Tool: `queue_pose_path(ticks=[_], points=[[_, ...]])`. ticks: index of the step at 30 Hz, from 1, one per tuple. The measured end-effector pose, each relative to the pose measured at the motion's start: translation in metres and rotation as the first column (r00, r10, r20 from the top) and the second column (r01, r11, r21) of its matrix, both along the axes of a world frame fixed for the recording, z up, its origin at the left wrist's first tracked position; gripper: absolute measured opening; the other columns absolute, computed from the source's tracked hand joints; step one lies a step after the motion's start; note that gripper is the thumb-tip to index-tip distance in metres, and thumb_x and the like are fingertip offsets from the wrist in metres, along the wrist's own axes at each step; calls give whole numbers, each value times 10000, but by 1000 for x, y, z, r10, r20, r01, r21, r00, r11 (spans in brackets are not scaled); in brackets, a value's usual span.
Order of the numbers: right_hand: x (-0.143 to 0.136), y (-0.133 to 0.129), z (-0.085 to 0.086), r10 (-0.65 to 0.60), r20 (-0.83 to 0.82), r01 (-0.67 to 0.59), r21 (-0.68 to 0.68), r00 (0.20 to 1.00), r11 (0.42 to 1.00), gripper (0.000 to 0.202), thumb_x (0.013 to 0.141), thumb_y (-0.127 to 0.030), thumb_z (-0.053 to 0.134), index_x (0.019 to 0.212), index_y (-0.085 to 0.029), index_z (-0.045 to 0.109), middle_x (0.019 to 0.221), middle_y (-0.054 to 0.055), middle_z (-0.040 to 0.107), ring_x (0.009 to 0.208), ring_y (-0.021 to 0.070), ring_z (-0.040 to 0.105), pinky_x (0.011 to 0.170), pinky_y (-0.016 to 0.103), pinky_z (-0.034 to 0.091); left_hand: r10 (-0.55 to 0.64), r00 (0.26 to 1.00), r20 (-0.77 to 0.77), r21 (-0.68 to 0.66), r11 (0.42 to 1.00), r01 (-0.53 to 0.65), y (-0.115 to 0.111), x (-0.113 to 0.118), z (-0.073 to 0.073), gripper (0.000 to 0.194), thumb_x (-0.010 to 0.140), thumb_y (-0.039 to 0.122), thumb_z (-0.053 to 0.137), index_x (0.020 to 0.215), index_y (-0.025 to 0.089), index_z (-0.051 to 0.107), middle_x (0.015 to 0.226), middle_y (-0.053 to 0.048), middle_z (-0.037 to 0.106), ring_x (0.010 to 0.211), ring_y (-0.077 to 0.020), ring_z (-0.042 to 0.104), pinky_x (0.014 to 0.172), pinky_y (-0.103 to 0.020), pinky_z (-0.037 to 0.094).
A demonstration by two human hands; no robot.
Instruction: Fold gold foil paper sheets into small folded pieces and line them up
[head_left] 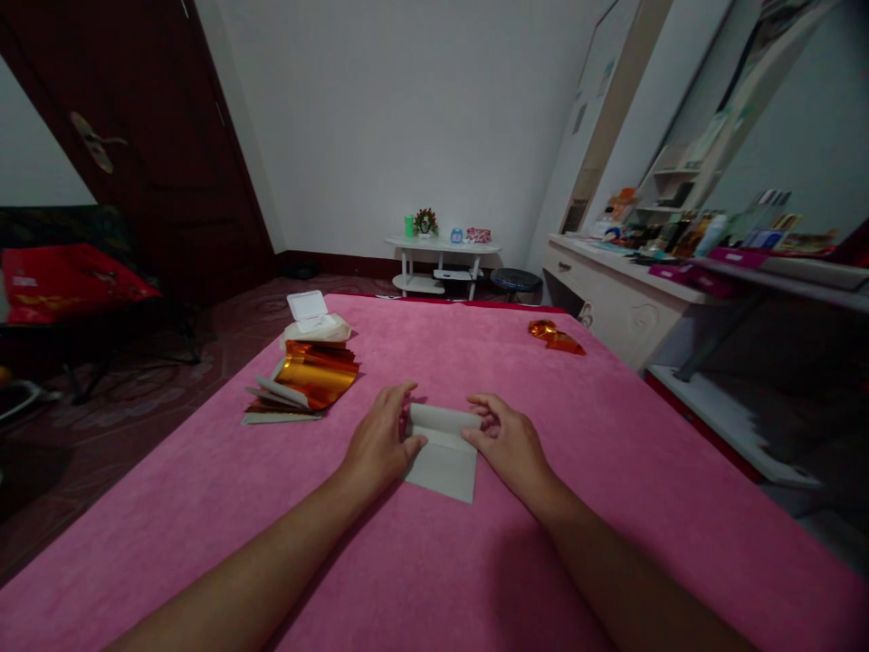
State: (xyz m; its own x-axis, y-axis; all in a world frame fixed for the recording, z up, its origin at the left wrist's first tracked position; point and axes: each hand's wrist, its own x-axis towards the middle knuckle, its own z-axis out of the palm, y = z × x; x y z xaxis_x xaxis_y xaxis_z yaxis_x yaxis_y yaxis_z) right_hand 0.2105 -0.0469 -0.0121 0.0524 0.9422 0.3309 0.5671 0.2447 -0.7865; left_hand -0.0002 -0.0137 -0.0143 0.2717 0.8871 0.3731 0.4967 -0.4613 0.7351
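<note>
A pale grey-white sheet of paper [441,464] lies on the pink cloth in front of me, its far part bent up along a crease. My left hand [386,430] grips its left edge, thumb on the near face and fingers behind. At the right edge, my right hand [508,442] pinches the paper the same way, with its fingers curled behind the raised part. To the left sits a loose stack of shiny orange-gold foil paper [319,376], some sheets showing pale undersides. Folded orange foil pieces [557,338] rest at the far right of the cloth.
An open white plastic box [312,312] stands at the far left of the pink-covered table [434,580]. Beyond are a small white side table [441,244] and a round stool [516,279]. A white dresser [611,290] with bottles stands right; a red bag [74,281] is left.
</note>
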Motion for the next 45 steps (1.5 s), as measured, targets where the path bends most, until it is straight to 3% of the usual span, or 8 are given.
queue_pose_path(ticks=[3, 7, 11, 16, 22, 33, 41, 45], points=[[2, -1, 5, -60, 192, 38, 114, 979, 993, 316, 663, -101, 650, 952, -217, 594, 975, 20, 584, 850, 162, 555, 746, 282, 438, -4, 985, -175, 210, 977, 41, -2, -1, 5, 501, 656, 123, 721, 1124, 241, 586, 1253, -83, 477, 1138, -258, 472, 945, -423, 413], [3, -3, 10, -43, 380, -9, 133, 924, 991, 152, 698, -56, 603, 703, -206, 577, 790, -1, 558, 793, 160, 534, 710, 273, 407, -79, 927, -366, 318, 926, 204, -7, -1, 15, 141, 778, 167, 644, 888, 234, 702, 1123, -73, 562, 1043, -249, 504, 883, -412, 410], [5, -4, 12, 130, 442, -147, 3, 887, 989, 271, 733, 2, 509, 769, -212, 671, 793, 14, 598, 799, 155, 549, 710, 259, 404, -264, 855, -447, 204, 900, 385, -5, -2, 13, 213, 857, 162, 542, 954, 220, 722, 956, -74, 659, 915, -207, 573, 816, -344, 448], [11, -18, 33, 364, 473, -340, -139, 802, 930, 394, 701, 6, 534, 951, -241, 712, 896, 32, 616, 858, 169, 555, 754, 262, 422, -454, 817, -355, 61, 861, 505, 8, -14, 6, 390, 791, 54, 519, 1089, 237, 693, 1096, -80, 682, 994, -192, 613, 863, -319, 488], [4, -30, 44, 417, 514, -401, -149, 749, 904, 291, 705, -74, 604, 942, -209, 705, 1000, 57, 614, 937, 196, 549, 822, 288, 436, -590, 788, -174, -67, 806, 588, 14, -28, 12, 465, 791, 16, 450, 1113, 263, 677, 1148, -57, 678, 1046, -166, 624, 930, -338, 478], [11, -18, 29, 426, 311, -434, -49, 849, 900, 254, 798, -114, 537, 882, -241, 741, 894, 34, 714, 856, 186, 620, 802, 318, 471, -667, 737, -109, -172, 743, 647, 2, -28, 39, 587, 657, -47, 448, 1118, 233, 677, 1111, -57, 687, 1030, -180, 618, 960, -322, 447], [16, -44, 26, 498, 312, -508, -55, 809, 860, 258, 841, -140, 499, 885, -263, 722, 986, 37, 703, 918, 199, 614, 833, 346, 470, -513, 790, -337, -16, 842, 540, -48, -25, 36, 246, 827, 151, 548, 1001, 235, 700, 1041, -70, 708, 971, -208, 650, 889, -336, 491], [11, -62, 21, 445, 179, -447, -29, 878, 894, 170, 864, -200, 534, 820, -243, 693, 957, 41, 682, 874, 184, 603, 764, 308, 468, -439, 822, -362, 25, 877, 479, -66, -25, 28, 206, 872, 235, 536, 980, 245, 710, 1021, -63, 707, 953, -211, 644, 859, -342, 503]])
